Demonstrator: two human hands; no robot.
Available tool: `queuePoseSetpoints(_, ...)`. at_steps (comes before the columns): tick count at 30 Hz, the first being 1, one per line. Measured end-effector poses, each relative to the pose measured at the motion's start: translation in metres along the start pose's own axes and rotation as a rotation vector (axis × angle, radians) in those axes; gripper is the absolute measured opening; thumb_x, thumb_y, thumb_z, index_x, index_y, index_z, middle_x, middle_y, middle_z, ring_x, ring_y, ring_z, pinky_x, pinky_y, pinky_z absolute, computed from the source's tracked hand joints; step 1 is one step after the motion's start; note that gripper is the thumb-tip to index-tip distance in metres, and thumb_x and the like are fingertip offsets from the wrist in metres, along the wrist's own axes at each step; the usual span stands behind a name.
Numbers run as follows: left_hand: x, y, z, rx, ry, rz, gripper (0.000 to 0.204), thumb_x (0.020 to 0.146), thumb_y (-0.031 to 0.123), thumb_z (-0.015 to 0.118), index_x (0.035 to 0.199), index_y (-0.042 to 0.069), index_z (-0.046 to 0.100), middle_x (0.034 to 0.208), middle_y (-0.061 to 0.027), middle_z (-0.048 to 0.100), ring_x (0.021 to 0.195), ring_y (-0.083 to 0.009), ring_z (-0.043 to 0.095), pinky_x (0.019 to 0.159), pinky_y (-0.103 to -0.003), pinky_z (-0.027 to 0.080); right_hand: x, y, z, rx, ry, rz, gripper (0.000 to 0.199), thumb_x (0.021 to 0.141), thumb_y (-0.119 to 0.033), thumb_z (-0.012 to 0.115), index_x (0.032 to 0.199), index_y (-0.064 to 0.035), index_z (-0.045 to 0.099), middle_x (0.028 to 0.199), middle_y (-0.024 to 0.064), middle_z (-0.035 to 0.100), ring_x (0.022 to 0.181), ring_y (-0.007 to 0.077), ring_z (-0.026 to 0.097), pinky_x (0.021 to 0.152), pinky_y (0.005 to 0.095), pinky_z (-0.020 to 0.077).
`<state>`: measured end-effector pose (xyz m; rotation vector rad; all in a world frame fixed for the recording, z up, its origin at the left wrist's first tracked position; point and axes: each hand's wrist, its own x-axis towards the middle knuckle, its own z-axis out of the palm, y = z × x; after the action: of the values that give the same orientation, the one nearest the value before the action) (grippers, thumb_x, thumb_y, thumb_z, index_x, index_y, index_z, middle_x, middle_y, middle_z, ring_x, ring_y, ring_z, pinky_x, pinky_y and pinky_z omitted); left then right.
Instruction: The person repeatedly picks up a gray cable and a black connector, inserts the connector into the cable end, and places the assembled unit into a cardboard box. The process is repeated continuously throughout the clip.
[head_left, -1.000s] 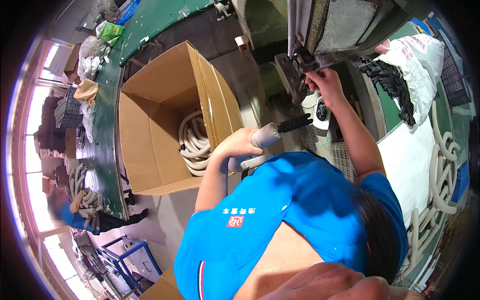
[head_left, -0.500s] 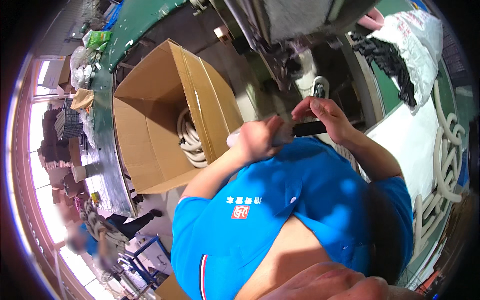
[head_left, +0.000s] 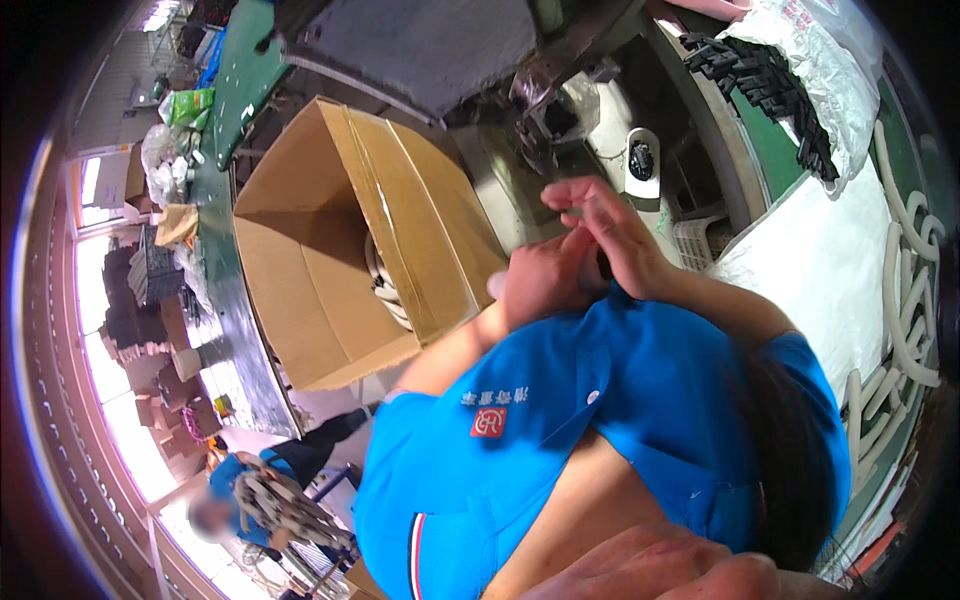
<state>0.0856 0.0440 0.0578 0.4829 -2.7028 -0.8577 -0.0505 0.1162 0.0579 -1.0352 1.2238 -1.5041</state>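
Observation:
My left hand [head_left: 548, 272] is wrapped round a pale grey tube [head_left: 496, 285], whose rounded end pokes out beside the wrist. Against it, in front of my chest, rests my right hand [head_left: 625, 240], fingers stretched out and slightly apart, palm towards the left fist. A small dark bit [head_left: 604, 267] shows between the two hands; most of it is hidden. To the left, an open cardboard box [head_left: 300, 290] lies with several curved pale tubes [head_left: 392, 300] inside.
On the right, black pieces [head_left: 765, 95] spill from a white plastic bag [head_left: 835, 85] onto a green table [head_left: 757, 150]. More curved tubes [head_left: 895, 300] lie beside a white sheet [head_left: 815, 270]. A dark machine [head_left: 430, 50] stands ahead. A co-worker [head_left: 250, 490] carries several tubes at lower left.
My hands have come together; the black piece seen between them before is now mostly covered. My right hand has moved left onto the left one. The co-worker has shifted right.

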Motion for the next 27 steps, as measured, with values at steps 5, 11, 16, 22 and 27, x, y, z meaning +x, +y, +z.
queuePoseSetpoints(5,-0.029,-0.065,-0.041,-0.763,0.736,-0.646,0.032,0.074,0.009,0.063,0.103,0.007,0.050,0.080,-0.0068,0.055,0.065,-0.0181,0.054,0.064,-0.035,0.048,-0.009,0.043,-0.046,-0.152,0.679,-0.143,0.046,0.098,-0.028,0.047,0.133,0.0004,0.038,0.136,0.0140,0.041,0.127,0.0231,0.040,0.107,0.0351,0.0296)
queuePoseSetpoints(11,-0.075,-0.160,-0.069,-1.755,0.619,-0.630,0.016,0.076,0.007,0.055,0.090,0.008,0.046,0.066,0.0000,0.038,0.057,-0.0110,0.042,0.060,-0.029,0.042,-0.047,0.051,-0.086,0.871,0.180,0.151,0.064,0.085,-0.033,0.067,0.134,-0.0028,0.037,0.124,0.0162,0.051,0.117,0.0296,0.051,0.105,0.0421,0.0361)
queuePoseSetpoints(16,-0.063,-0.232,0.030,-0.474,0.207,-0.943,0.050,0.079,0.015,0.063,0.122,-0.002,0.044,0.100,-0.0128,0.059,0.087,-0.0187,0.058,0.075,-0.032,0.049,-0.036,0.054,-0.054,0.925,-0.137,0.110,0.037,0.075,-0.019,0.072,0.101,-0.0055,0.050,0.088,0.0078,0.058,0.097,0.0236,0.057,0.095,0.0403,0.0423)
queuePoseSetpoints(22,0.077,-0.018,0.019,-1.222,-0.157,-0.055,0.078,0.082,0.011,0.070,0.143,0.005,0.022,0.132,-0.0175,0.043,0.106,-0.0244,0.053,0.093,-0.037,0.044,-0.038,0.027,-0.053,0.522,-0.319,0.103,0.030,0.073,-0.011,0.076,0.097,-0.0057,0.058,0.093,0.0069,0.062,0.093,0.0183,0.059,0.086,0.0335,0.0463)
queuePoseSetpoints(27,0.110,0.054,0.001,-1.062,-0.318,0.032,0.095,0.076,0.005,0.075,0.145,0.011,0.010,0.128,-0.0166,0.039,0.107,-0.0242,0.051,0.089,-0.037,0.044,-0.046,0.039,-0.044,0.224,-0.290,0.124,0.031,0.075,-0.016,0.079,0.098,-0.0062,0.061,0.095,0.0069,0.063,0.090,0.0187,0.062,0.079,0.0338,0.0507)
